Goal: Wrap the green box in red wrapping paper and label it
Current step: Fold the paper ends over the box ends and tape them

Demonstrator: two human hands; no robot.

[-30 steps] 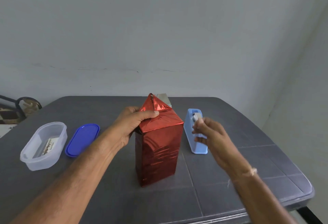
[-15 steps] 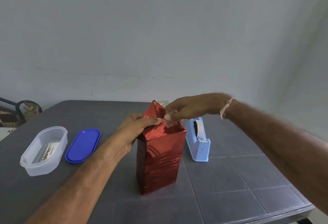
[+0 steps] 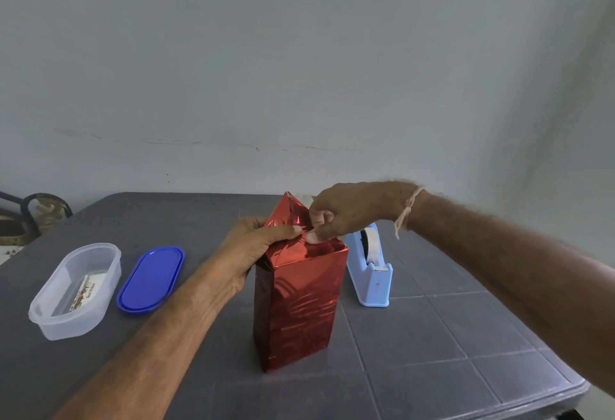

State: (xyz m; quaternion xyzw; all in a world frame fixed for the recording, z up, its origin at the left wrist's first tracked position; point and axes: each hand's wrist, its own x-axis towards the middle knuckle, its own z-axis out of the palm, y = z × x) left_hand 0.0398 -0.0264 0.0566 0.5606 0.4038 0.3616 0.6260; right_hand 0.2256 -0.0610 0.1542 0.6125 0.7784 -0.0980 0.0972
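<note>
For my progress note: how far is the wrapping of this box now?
Done: red paper covers all visible sides of the box, which stands upright on the table. In hand: the left hand grips the top folds and the right hand pinches the paper there; tape cannot be seen. Left: one pointed flap stands up, not yet folded down, and no label shows on the box.

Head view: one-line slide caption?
Left hand grips the tall box wrapped in shiny red paper; right hand pinches its folded top flap.
</note>
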